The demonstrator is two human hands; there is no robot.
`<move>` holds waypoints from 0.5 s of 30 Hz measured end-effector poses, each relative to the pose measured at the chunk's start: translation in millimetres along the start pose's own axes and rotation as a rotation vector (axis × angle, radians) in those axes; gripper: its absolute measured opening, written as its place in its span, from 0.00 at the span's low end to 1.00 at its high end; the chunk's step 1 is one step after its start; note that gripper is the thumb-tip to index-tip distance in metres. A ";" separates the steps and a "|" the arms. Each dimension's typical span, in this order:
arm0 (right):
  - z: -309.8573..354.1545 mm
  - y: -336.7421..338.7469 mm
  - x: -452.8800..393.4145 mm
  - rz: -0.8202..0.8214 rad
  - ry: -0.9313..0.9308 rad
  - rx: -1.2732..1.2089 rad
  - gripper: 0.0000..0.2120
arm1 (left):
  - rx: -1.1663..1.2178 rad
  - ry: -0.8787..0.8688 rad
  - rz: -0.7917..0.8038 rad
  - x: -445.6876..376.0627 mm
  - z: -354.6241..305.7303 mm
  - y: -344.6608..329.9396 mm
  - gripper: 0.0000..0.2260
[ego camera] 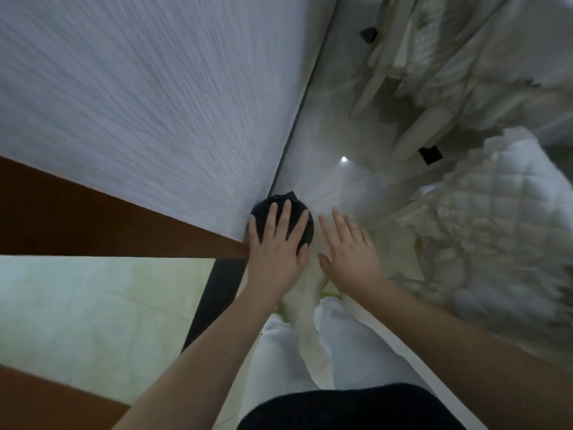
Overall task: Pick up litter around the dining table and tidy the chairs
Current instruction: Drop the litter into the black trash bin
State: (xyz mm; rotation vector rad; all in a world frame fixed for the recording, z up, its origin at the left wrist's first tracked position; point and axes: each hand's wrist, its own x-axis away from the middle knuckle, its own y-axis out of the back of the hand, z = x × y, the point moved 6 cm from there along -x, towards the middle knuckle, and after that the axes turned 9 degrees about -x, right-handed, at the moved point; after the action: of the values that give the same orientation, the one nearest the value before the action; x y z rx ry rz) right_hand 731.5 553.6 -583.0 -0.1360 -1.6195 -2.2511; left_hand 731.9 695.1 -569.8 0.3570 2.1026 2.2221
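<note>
On the far left there is a brown wooden surface (93, 221), probably a door or furniture panel, and above it a big white textured wall (139, 88) fills most of the view; below them lies pale floor (77, 305). No litter shows on this side, and the dining table is not clearly in view, so it is hard to judge how much of the task is done; it seems to be at an early or middle stage. Near the centre, at the foot of the wall, sits a round black object (305, 223), perhaps a small bin or a bag; the picture does not tell which. The left hand (277, 240) is over it with straight, spread fingers and grips nothing; whether it touches the object cannot be told. Just beside it, the right hand (348, 249) hovers over the floor, also flat and wide, holding nothing. To the right stand pale chair legs (412, 135) with dark foot pads, and a quilted white seat cushion (502, 212), blurred by motion. These chairs look not yet tidied. The free room is a narrow strip of tiles between the wall edge and the chairs, so the person probably has little space for turning, and the chair legs are the nearest thing to bump.
</note>
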 end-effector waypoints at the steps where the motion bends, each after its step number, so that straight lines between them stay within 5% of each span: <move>1: -0.9 14.4 5.9 -0.038 -0.003 0.009 0.36 | 0.001 -0.033 -0.015 -3.1 -5.6 12.4 0.27; 15: 18.5 146.3 96.1 -0.310 -0.277 0.007 0.37 | 0.012 -0.410 -0.192 -8.6 -45.9 160.0 0.29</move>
State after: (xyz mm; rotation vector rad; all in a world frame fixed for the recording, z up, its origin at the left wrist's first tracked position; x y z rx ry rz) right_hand 690.1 508.0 -418.0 -0.2165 -1.9029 -2.5507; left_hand 748.8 637.8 -414.2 0.5336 1.8472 1.8426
